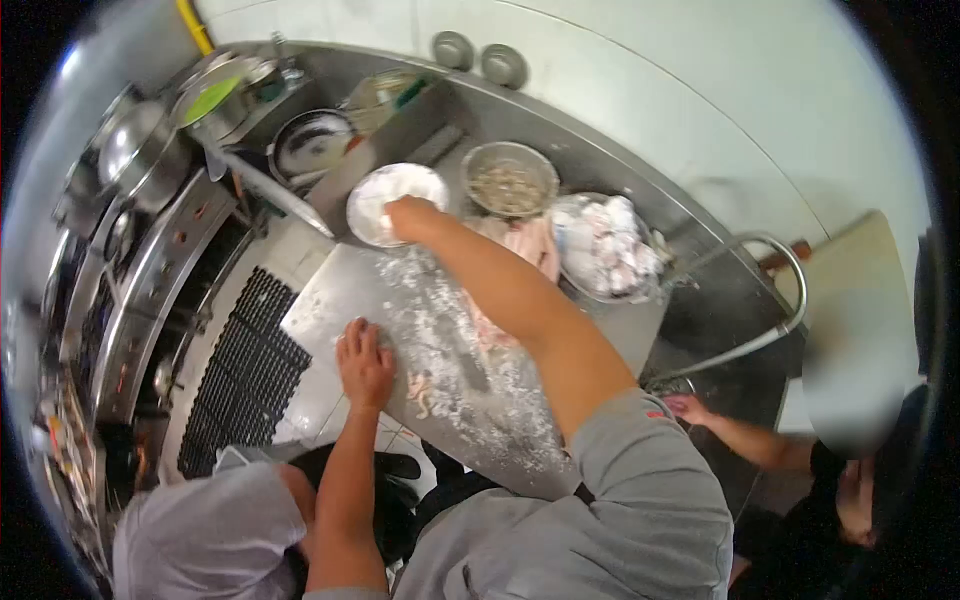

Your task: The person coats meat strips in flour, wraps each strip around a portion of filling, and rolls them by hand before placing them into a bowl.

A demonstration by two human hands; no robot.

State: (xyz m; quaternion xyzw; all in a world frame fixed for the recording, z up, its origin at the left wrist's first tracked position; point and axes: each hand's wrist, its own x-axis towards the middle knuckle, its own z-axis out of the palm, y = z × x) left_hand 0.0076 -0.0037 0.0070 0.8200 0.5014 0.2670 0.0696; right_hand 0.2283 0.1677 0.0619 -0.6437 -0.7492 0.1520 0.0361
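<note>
My right hand (412,217) reaches into a white bowl (360,225) of white powder that looks like flour. Its fingers are too hidden to show whether they are open or closed. At the near edge of the steel worktop (335,270), my left hand (366,365) rests with fingers stretched out, holding nothing. Loose powder (430,310) is scattered over the steel. Pale pink raw meat (535,250) lies partly behind my right forearm. Beyond it, a basin holds powder-coated pieces (605,240). A small pale scrap (420,393) lies close to my left hand.
A metal bowl of greyish pieces (510,180) stands near the back wall. At right are a curved faucet hose (795,290) and a co-worker's hand (690,408). Another person in a grey shirt (215,535) is at lower left. Pots (145,150) stand on the left, above a black floor mat (245,370).
</note>
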